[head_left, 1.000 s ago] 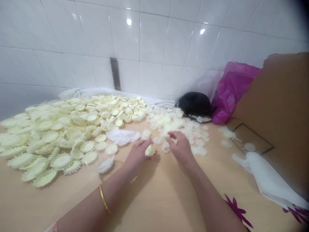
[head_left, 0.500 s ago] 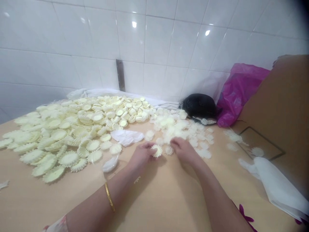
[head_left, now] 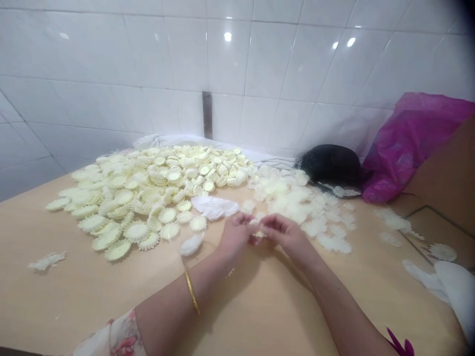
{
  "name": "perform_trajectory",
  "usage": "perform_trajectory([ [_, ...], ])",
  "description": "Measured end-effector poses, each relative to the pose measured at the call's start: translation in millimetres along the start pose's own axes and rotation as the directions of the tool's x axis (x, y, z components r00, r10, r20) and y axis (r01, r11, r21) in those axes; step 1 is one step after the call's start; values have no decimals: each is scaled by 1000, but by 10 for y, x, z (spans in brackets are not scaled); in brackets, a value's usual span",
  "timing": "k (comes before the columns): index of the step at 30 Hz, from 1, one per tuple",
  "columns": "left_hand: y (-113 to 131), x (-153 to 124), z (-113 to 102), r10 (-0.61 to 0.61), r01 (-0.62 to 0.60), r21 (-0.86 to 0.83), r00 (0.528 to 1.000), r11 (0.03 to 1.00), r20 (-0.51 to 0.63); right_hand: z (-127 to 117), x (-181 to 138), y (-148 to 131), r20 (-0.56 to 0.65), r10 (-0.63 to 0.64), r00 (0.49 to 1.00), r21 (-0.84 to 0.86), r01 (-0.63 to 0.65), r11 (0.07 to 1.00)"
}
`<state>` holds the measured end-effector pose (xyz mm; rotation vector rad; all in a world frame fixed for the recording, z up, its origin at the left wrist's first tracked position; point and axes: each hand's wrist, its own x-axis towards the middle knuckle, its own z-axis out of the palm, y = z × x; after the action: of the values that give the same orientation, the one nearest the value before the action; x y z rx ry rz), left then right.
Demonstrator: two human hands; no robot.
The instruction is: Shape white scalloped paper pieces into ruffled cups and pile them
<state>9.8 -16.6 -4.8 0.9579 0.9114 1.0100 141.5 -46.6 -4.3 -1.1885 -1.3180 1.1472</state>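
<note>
My left hand (head_left: 237, 231) and my right hand (head_left: 286, 236) meet above the table, fingertips closed on a small pale scalloped disc (head_left: 259, 233) between them. Fingers cover most of it, and whether a second thin disc lies against it I cannot tell. To the left spreads a large heap of pale yellow scalloped discs (head_left: 137, 190). Beyond my right hand lies a pile of thin white scalloped pieces (head_left: 293, 198). Near my left wrist sits a small clear dish (head_left: 192, 244) with something white in it. A crumpled white sheet (head_left: 215, 208) rests behind my left hand.
A black rounded object (head_left: 330, 164) and a magenta plastic bag (head_left: 415, 143) stand at the back right, beside a brown cardboard box (head_left: 451, 168). White sheets (head_left: 458, 287) lie at the right edge. A white scrap (head_left: 47, 261) is at the left. A tiled wall (head_left: 148, 109) closes the back.
My right hand has come from the edge of the white pile to my left hand and now grips at the disc with it. The view has swung slightly left.
</note>
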Motion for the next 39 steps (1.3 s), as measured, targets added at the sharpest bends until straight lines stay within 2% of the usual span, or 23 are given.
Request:
perform_trajectory([
  [6, -4, -4, 12, -24, 24, -19, 999, 1000, -23, 9, 4, -1, -38, -97, 995, 21, 98, 995],
  [8, -6, 2, 16, -71, 69, -78, 997, 995, -18, 21, 5, -18, -72, -124, 990, -6, 124, 992],
  [10, -8, 5, 21, -151, 155, -188, 988, 970, 38, 27, 9, -30, -133, -147, 980, -54, 141, 989],
  [12, -9, 4, 29, -218, 241, -275, 969, 931, 113, 23, 11, -36, -193, -174, 966, -129, 150, 980],
  [14, -5, 0, 39, -246, 279, -292, 959, 915, 144, 20, 4, -42, -233, -213, 949, -247, 155, 957],
  [16, 7, -1, 47, -244, 266, -276, 964, 924, 109, 28, -14, -53, -229, -278, 933, -391, 173, 904],
  [20, 38, 5, 53, -231, 226, -279, 973, 933, 15, 62, -53, -73, -113, -373, 921, -560, 251, 790],
  [22, 37, 4, 49, -218, 217, -280, 976, 935, 25, 67, -58, -68, -92, -354, 931, -593, 235, 770],
  [28, -40, -10, 25, -179, 212, -218, 971, 953, 160, 28, -46, -33, -167, -217, 962, -592, 78, 802],
  [34, -44, 0, 5, -163, 201, -189, 966, 961, 199, 9, -49, -89, -121, -78, 990, -403, 23, 915],
  [36, -39, 4, 4, -157, 194, -199, 970, 961, 187, -2, -47, -110, -81, -64, 995, -327, 34, 944],
  [39, -35, 7, 6, -164, 199, -218, 972, 955, 168, -18, -38, -112, -70, -48, 996, -299, 25, 954],
])
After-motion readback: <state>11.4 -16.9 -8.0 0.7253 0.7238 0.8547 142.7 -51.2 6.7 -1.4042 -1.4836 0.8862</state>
